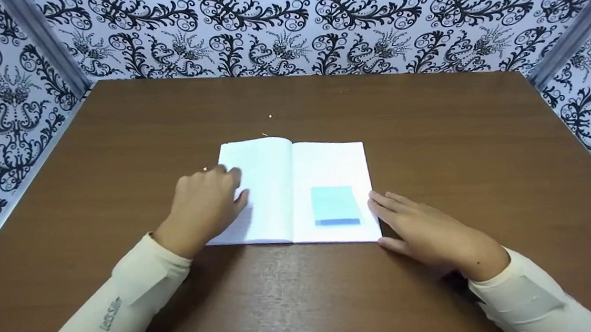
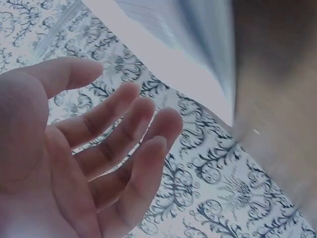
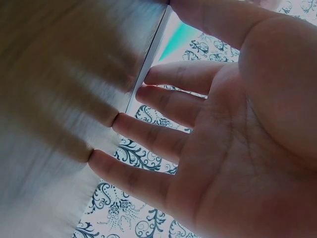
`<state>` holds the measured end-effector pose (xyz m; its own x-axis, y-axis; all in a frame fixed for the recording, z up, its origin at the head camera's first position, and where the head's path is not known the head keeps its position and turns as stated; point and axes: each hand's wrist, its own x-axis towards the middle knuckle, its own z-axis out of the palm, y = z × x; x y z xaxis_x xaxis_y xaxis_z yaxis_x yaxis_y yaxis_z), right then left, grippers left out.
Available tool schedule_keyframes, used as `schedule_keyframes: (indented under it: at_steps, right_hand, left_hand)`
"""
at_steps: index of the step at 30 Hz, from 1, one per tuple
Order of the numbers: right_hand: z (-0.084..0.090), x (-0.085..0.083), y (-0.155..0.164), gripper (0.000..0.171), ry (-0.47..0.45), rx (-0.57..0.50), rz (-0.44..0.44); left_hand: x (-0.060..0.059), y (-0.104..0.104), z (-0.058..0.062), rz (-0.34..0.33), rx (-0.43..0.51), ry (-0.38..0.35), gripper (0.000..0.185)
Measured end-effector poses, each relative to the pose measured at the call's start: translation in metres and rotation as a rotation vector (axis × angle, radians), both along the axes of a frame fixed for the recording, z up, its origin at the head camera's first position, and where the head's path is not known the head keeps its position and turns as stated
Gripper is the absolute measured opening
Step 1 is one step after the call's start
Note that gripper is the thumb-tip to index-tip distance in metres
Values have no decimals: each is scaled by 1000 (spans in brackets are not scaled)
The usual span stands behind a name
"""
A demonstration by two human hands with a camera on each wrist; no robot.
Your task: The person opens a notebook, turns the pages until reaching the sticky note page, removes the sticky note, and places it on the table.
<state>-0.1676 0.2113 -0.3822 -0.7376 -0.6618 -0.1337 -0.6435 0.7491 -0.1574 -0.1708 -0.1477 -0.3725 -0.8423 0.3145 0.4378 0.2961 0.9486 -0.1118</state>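
Observation:
An open notebook (image 1: 327,163) lies on the table with both pages showing. On its right page is a pale teal paper square (image 1: 334,201), like a sticky note, with a darker blue band along the lower edge. My left hand (image 1: 205,207) hovers over the left page's outer side. In the left wrist view that hand (image 2: 99,144) has loosely bent fingers and holds nothing, with the notebook's page (image 2: 163,59) beyond it. My right hand (image 1: 427,229) rests at the notebook's right edge. Its fingers (image 3: 148,136) are nearly straight, with tips touching the tabletop and the notebook's edge.
The brown wooden table (image 1: 428,113) extends around the notebook on all sides. Small light specks (image 1: 270,116) lie beyond the notebook's top edge. Patterned black-and-white walls (image 1: 284,24) border the table at the back and sides.

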Motion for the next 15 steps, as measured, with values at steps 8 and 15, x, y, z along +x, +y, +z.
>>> schedule_keyframes:
  at_steps: [8,15]
  right_hand:
    - [-1,0,1,65,-1,-9,0]
    - [-1,0,0,67,-21,-7,-18]
  left_hand:
    - [-12,32,4,-41,-27,30,27]
    - [-17,55,6,-92,-24,-38,30]
